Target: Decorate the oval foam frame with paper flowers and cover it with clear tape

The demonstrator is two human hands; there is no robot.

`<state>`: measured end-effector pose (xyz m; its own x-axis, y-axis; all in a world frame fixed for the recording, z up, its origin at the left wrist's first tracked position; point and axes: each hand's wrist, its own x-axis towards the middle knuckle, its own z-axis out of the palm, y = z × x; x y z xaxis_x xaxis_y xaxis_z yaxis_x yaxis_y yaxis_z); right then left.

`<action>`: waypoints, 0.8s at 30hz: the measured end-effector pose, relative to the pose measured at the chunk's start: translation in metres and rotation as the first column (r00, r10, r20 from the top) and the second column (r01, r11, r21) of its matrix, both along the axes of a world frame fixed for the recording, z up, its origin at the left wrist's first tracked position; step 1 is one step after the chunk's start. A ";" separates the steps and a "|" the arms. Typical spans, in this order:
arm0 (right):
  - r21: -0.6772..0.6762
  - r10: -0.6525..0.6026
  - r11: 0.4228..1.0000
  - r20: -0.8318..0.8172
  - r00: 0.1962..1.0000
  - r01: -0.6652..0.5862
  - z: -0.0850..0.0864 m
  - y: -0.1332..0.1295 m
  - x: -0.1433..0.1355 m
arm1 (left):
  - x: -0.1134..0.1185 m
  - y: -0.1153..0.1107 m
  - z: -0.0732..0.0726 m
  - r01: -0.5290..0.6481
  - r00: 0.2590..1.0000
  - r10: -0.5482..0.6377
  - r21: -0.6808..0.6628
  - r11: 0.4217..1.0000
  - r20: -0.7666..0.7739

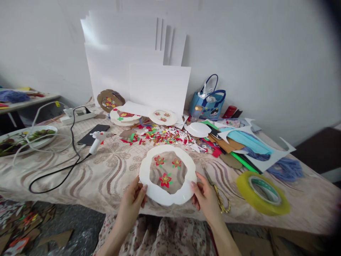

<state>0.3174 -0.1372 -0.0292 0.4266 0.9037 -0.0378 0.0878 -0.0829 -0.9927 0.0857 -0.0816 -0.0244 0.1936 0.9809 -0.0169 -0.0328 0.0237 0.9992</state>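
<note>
Between my hands is a white scalloped frame (167,199) with a see-through middle that bears three red paper flowers with green leaves. My left hand (134,195) pinches its lower left rim, and my right hand (204,192) grips the lower right rim, thumbs on top. The tablecloth's pattern shows through the middle. Just right of my right hand lie gold-handled scissors (222,199). A large roll of yellow tape (242,188) rests farther right.
Paper scraps (170,135) spread behind the frame, with more flower frames (163,121) beyond. A white glue gun (97,140), black phone (90,137) and cables lie left. White boards (119,71) lean on the wall; a blue bag (207,106) stands beside them. Coloured sheets (245,138) are piled at right.
</note>
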 end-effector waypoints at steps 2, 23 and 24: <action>-0.024 0.025 0.999 0.033 0.999 -0.024 0.002 -0.001 0.001 | -0.003 0.002 -0.003 0.006 0.999 -0.005 0.010 1.000 -0.053; -0.034 -0.034 0.998 0.489 0.872 0.058 -0.007 -0.003 0.025 | -0.023 -0.023 0.070 0.370 0.750 0.022 0.448 0.814 -0.661; -0.036 -0.031 0.998 0.506 0.862 0.057 -0.007 -0.003 0.024 | -0.016 -0.030 0.079 0.489 0.738 -0.022 0.511 0.707 -0.675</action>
<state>0.3417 -0.1400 -0.0358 0.4383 0.8861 0.1509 0.5714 -0.1451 -0.8077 0.0696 -0.1111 0.0549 0.6142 0.7013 0.3619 0.4530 -0.6888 0.5660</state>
